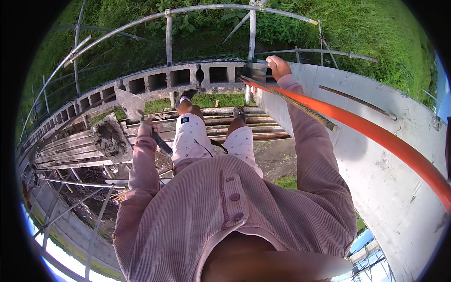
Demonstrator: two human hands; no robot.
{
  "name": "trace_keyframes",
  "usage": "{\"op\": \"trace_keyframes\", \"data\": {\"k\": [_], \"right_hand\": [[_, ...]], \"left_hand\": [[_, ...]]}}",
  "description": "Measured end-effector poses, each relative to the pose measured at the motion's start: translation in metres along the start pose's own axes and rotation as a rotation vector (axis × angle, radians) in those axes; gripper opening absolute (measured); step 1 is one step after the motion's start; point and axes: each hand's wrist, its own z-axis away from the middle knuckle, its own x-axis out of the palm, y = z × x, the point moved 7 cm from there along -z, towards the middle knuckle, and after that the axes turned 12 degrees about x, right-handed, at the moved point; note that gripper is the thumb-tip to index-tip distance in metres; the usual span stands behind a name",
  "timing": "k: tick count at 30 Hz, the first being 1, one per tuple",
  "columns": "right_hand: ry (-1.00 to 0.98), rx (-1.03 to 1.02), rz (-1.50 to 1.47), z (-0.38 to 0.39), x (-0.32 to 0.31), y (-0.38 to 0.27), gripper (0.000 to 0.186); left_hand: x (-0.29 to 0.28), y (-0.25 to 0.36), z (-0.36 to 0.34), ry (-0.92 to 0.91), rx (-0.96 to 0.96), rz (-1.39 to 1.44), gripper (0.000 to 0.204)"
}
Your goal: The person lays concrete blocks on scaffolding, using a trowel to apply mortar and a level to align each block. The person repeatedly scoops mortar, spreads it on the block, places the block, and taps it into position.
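Note:
My left hand [148, 127] is closed around the handle of a trowel [130, 103], whose flat grey blade lies toward the row of hollow concrete blocks [157, 81]. Beside it, a lump of wet mortar [112, 138] sits on a board over the planks. My right arm stretches forward past an orange tube [357, 120]. At the far end of that reach, my right hand [279, 67] has its fingers curled over the end concrete block [258, 70], where the row meets a pale concrete wall [376, 164]. Part of its grip is hidden.
Ribbed steel bars [300, 101] jut beside the tube, and another bar [357, 101] sticks out of the wall. Scaffold pipes [169, 37] run beyond the blocks, with grass behind. Long wooden planks [221, 127] lie under my feet, with gaps showing ground below.

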Motion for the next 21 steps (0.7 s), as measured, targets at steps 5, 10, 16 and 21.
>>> {"op": "trace_keyframes", "data": {"k": [5,10,16,21], "right_hand": [[0.077,-0.324,-0.012,-0.027,0.043,-0.035,0.022],[-0.111,-0.513,0.136,-0.013,0.098,-0.056,0.026],[-0.048,-0.566,0.298,-0.021,0.113,-0.045,0.028],[-0.059,-0.556,0.079,-0.029,0.114,-0.038,0.027]], "left_hand": [[-0.035,-0.129,0.110,0.175,0.034,0.486,0.039],[-0.036,-0.274,0.200,0.423,-0.052,0.653,0.034],[-0.028,-0.380,0.239,0.460,-0.248,0.664,0.032],[-0.018,-0.412,0.219,0.432,-0.295,0.607,0.038]]}}
